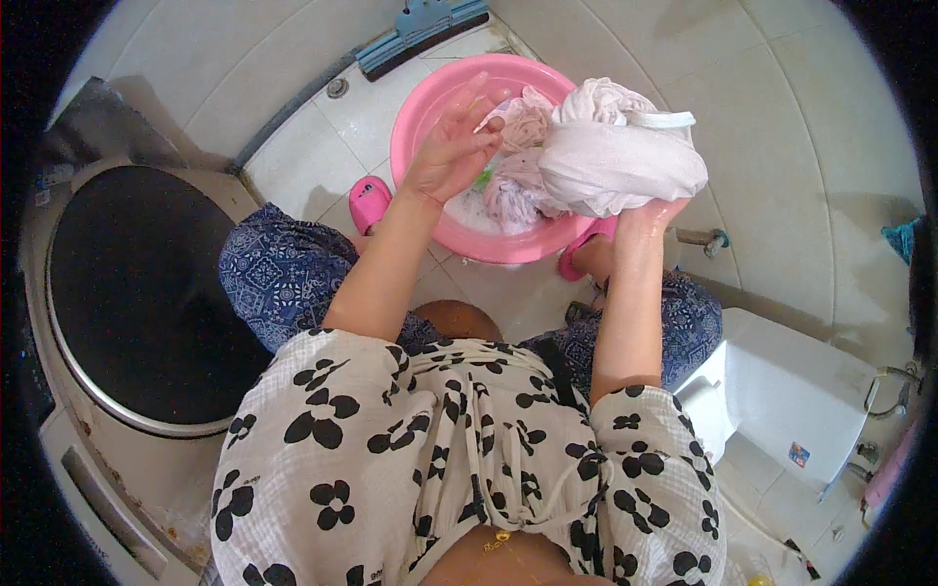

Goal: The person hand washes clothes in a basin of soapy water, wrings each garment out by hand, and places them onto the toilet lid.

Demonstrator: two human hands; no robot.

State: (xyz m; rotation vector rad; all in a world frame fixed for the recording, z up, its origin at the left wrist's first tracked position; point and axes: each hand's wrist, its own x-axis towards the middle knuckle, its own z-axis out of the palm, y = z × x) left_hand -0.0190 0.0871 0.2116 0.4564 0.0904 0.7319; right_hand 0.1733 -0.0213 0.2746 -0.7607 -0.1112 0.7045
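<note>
A bunched white wet garment (pixel 623 157) with a pale trim rests on my right hand (pixel 663 211), which supports it from below; most of those fingers are hidden by the cloth. My left hand (pixel 462 143) is wet and empty, palm up with its fingers spread, over the left part of a pink plastic basin (pixel 412 121). Inside the basin, pinkish patterned clothes (pixel 520 179) lie in soapy water (pixel 469 212). Something bright green (pixel 484 178) shows among them. The white garment hangs above the basin's right rim and covers part of it.
A blue sponge mop head (pixel 421 36) lies against the far wall, near a floor drain (pixel 337 88). At left stands a washing machine (pixel 146 293) with a dark round lid. A white toilet (pixel 791 395) is at right. Pink slippers (pixel 370 204) flank the basin.
</note>
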